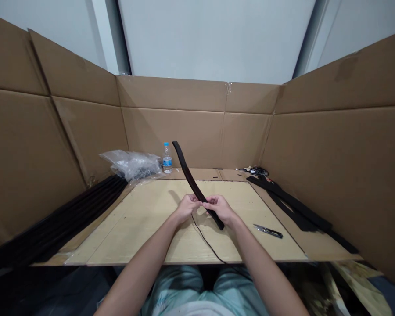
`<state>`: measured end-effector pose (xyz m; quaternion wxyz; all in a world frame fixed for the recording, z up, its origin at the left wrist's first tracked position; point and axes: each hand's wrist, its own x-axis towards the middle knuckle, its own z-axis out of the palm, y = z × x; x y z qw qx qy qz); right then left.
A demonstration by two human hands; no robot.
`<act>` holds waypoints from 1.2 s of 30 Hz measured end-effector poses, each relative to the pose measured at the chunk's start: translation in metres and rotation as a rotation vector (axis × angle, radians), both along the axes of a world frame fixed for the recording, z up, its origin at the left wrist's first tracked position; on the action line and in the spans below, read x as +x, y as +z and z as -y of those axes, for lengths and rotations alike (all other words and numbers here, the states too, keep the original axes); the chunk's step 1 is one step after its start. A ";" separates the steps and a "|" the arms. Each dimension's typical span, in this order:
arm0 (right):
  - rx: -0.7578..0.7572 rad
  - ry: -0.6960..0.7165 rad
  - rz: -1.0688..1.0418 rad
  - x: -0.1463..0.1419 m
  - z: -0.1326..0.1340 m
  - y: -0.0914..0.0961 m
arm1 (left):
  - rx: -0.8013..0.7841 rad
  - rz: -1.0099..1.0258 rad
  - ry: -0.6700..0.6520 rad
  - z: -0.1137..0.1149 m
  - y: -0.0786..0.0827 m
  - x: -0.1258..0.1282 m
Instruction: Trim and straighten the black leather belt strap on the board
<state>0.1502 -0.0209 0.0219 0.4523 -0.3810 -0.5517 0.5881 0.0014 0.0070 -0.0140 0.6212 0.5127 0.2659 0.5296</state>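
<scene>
A long, narrow black strip point(188, 174) slants up and away from my hands, its lower end pointing down to the right. My left hand point(187, 207) pinches its edge near the lower part. My right hand point(219, 208) grips the strip just beside it, thumb and fingers closed on it. The fingertips of both hands nearly meet. From beneath my left hand a thin dark cord point(204, 239) runs down over the table's front edge. Thread snips point(268, 231) lie on the table to the right of my right arm.
Several dark strips point(82, 215) are piled at the left, and more black strips point(292, 204) lie at the right. A clear plastic bag point(134, 164) and a water bottle point(167, 159) stand at the back. Cardboard walls point(174, 94) enclose the pale tabletop point(128, 237).
</scene>
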 end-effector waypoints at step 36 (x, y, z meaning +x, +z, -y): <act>0.518 -0.479 0.718 0.000 -0.003 -0.008 | -0.007 0.018 0.292 0.011 0.014 0.010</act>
